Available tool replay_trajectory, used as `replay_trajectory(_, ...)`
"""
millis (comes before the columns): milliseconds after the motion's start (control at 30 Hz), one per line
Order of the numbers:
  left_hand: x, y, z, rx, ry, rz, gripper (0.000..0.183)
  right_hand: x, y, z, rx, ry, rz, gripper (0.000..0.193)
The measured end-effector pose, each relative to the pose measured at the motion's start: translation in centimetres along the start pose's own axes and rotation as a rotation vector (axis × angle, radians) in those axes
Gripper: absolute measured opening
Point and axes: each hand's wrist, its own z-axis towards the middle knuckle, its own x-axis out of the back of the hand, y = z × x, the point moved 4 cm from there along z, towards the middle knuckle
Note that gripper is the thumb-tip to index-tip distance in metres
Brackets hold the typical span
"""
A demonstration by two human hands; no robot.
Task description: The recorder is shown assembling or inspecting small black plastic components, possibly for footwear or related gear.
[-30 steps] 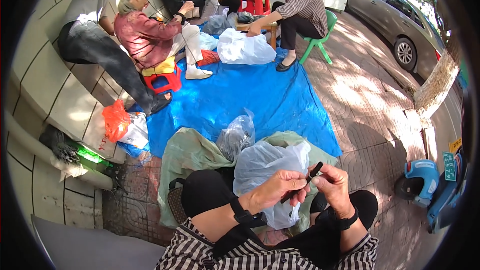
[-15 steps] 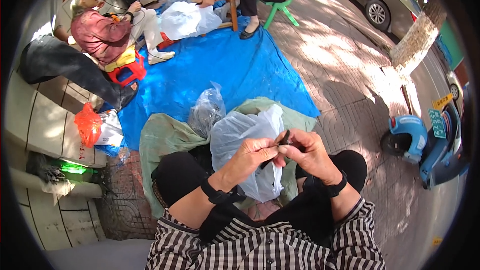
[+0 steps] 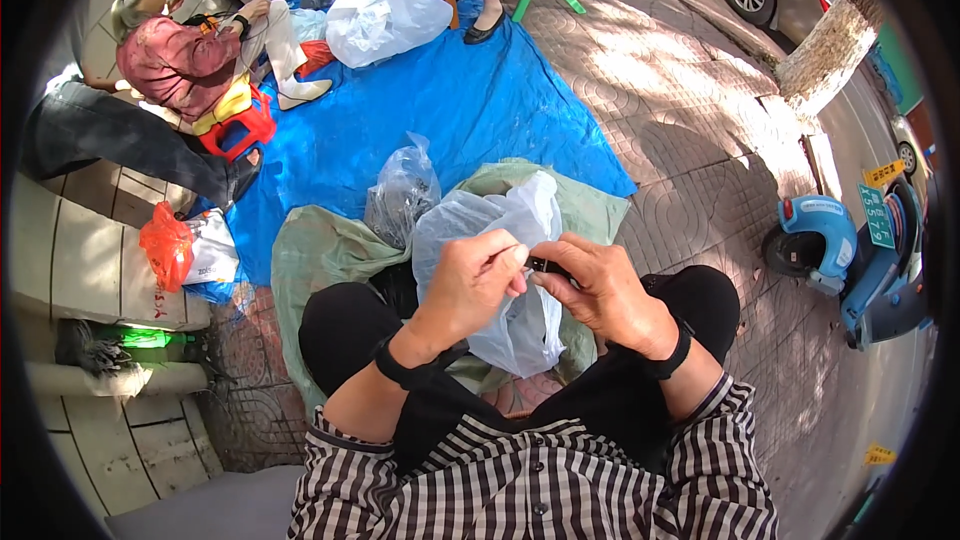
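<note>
My right hand (image 3: 605,295) pinches a small dark piece (image 3: 544,265) between thumb and fingers, and its exact kind cannot be made out. Close beside it, my left hand (image 3: 468,285) is closed, with thumb and fingertips pressed together at the near end of the piece; anything in that pinch is too small to name. Both hands are above a whitish plastic bag (image 3: 455,230) spread between my knees. Behind it stands a clear bag (image 3: 400,200) with dark contents. Greenish woven sacking (image 3: 322,252) lies under and around the bags.
A blue tarp (image 3: 370,130) covers the ground ahead. Beyond it, a seated person in a red top (image 3: 180,65) is at the left, near a filled white bag (image 3: 385,25). An orange bag (image 3: 167,245) sits far left. A blue scooter (image 3: 822,240) and a tree trunk (image 3: 830,50) are at the right.
My hands have drawn slightly apart and turned, with the dark piece now more level in my right fingers. The whole view has tilted a little, so the surroundings appear higher.
</note>
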Motion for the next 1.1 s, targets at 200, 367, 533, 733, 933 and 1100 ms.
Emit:
replay_trajectory(200,0.7,2.0,-0.8,-0.016,0.013,-0.206,0.027,0.9,-0.7,0.3,0.004,-0.003,0.009,0.021)
replay_trajectory(367,0.7,3.4,-1.4,-0.06,0.026,-0.2,0.027,1.5,-1.4,0.4,0.045,0.041,0.001,0.022)
replay_trajectory(533,0.5,4.3,-1.5,-0.183,0.009,-0.152,0.026,2.3,-1.5,0.3,0.07,0.061,0.065,0.027)
replay_trajectory(733,0.4,5.2,-1.1,-0.204,-0.008,-0.078,0.025,2.8,-1.7,-0.4,0.189,0.27,0.026,0.038)
replay_trajectory(933,-0.1,5.7,-0.7,-0.213,-0.032,-0.136,0.024,3.2,-1.9,-0.6,0.302,0.334,0.036,0.038)
replay_trajectory(1100,-0.2,5.4,-0.3,-0.178,-0.078,-0.221,0.023,3.3,-1.9,-0.6,0.284,0.337,0.043,0.038)
